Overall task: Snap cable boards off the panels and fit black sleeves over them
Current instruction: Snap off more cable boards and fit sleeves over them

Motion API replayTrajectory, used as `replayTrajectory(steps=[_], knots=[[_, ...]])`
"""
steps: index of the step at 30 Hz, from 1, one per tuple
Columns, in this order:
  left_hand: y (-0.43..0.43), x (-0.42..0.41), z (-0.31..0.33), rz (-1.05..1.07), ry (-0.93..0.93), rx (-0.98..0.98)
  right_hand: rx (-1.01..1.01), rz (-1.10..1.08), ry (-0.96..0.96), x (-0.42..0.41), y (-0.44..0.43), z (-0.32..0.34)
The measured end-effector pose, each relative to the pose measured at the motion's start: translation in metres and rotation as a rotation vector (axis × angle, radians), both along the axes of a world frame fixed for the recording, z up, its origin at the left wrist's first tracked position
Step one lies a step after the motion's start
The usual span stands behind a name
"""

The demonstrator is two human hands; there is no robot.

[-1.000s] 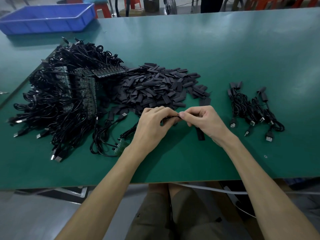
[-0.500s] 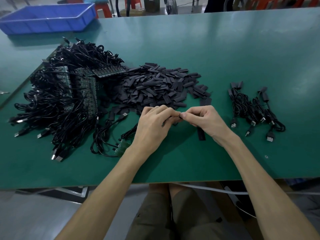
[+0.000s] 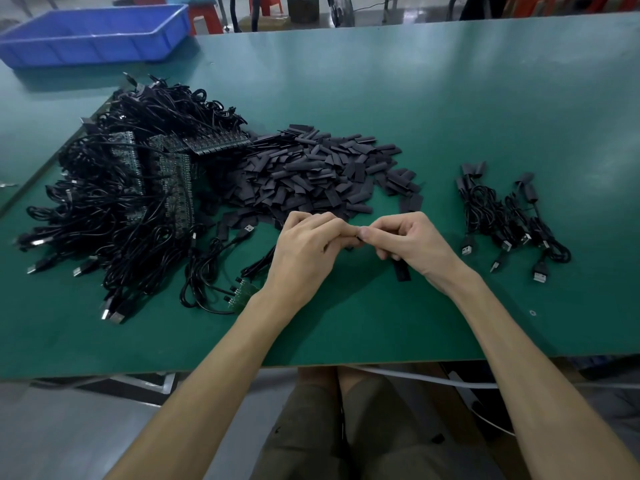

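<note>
Nearest are grey floor (image 3: 52, 427) and a white cord (image 3: 415, 377) running under the front edge of the table (image 3: 450, 98), whose top is a dull green mat; above that edge the left hand (image 3: 308, 251) and right hand (image 3: 412, 244) meet fingertip to fingertip, both with fingers curled, pinching one small black piece (image 3: 357, 239) between them, too hidden to tell sleeve from board; a loose sleeve (image 3: 401, 271) lies flat on the mat just beneath the right hand; a small green panel offcut (image 3: 244, 294) with cable ends on it sits by the left wrist; further back a wide heap of flat black sleeves (image 3: 311, 174) spreads across the middle; left of it, touching it, green panels (image 3: 176, 188) stand among a tangle of black cables (image 3: 86, 209); well apart on the right lies a small bunch of finished cables (image 3: 502, 216); at the far left corner sits a blue crate (image 3: 93, 36); beyond the table are red stools (image 3: 270, 3) on a pale floor.
</note>
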State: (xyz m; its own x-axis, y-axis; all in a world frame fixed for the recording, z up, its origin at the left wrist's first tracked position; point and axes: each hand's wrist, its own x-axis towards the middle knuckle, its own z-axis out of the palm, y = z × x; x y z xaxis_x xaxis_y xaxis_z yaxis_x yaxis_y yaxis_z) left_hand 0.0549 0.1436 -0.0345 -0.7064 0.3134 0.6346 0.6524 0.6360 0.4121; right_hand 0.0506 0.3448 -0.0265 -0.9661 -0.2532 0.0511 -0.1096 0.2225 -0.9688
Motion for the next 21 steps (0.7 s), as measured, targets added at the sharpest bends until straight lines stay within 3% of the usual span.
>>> replayTrajectory(steps=[12, 21], knots=[[0.0008, -0.0003, 0.0002, 0.005, -0.04, -0.039, -0.041, -0.006, 0.018, -0.001, -0.0038, -0.0032], [-0.001, -0.0019, 0.0019, 0.109, -0.149, 0.097, -0.117, -0.139, 0.024, -0.0016, -0.0033, -0.0059]])
